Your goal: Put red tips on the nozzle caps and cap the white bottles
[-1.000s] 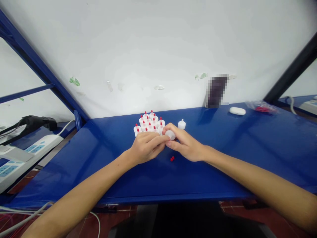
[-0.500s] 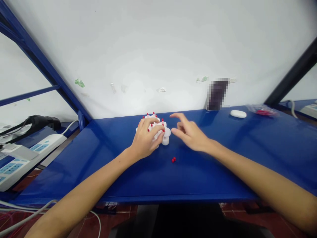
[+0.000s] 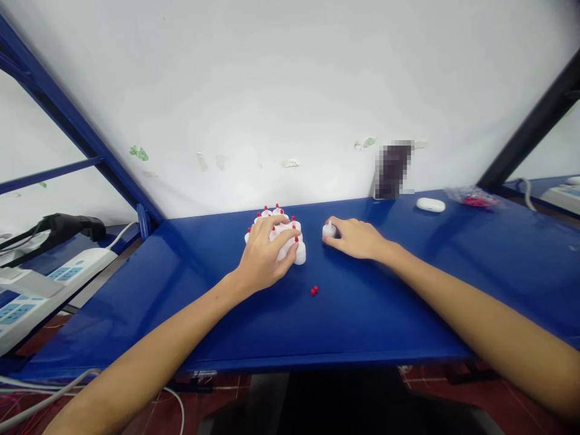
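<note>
Mid-frame on the blue counter [image 3: 408, 290], the bottle cluster [image 3: 290, 232] is covered by the left hand [image 3: 263, 257], fingers spread; a lone bottle [image 3: 328, 229] is pinched by the right hand [image 3: 357, 238]. Red caps [image 3: 314, 291] lie just below.

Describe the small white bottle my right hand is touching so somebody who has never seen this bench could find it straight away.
On the blue metal bench top, look toward the white back wall, right of the cluster of red-capped white plastic bottles under the left hand. The small white bottle stands alone at the right hand fingertips, and its tip shows white, without a red cap.
</note>
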### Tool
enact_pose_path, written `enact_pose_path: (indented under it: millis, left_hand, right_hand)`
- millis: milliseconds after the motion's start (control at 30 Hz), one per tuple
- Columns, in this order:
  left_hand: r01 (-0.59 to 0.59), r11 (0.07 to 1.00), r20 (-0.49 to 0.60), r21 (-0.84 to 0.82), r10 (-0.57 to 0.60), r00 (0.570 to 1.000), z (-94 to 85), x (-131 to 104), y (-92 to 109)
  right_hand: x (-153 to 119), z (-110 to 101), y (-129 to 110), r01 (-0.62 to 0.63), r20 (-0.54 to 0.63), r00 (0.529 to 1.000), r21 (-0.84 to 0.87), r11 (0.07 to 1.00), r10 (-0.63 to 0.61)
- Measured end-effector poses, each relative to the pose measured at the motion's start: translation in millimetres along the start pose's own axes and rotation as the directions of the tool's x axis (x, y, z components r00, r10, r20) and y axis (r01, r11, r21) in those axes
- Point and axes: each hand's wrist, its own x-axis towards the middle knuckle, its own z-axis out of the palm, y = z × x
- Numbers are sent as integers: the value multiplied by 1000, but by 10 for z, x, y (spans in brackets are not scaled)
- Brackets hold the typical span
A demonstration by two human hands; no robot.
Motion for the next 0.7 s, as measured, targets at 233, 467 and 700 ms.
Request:
enact_pose_path:
  millis: [233,467,700]
  left_hand:
    - [-417,893,370,-172,451,813,-90,-12,228]
    - [-230,960,585,-157,278,762,-33,-43,279]
    - [-213,968,625,-130,246,740,-19,-30,338]
  right_hand:
    - [-41,-37,-61,71,-147,988,138,988,-51]
    - [-121,-138,-157,320,-393,897,260,911,-203]
    - [-202,-86,-251,444,-419,869,422,790,-264]
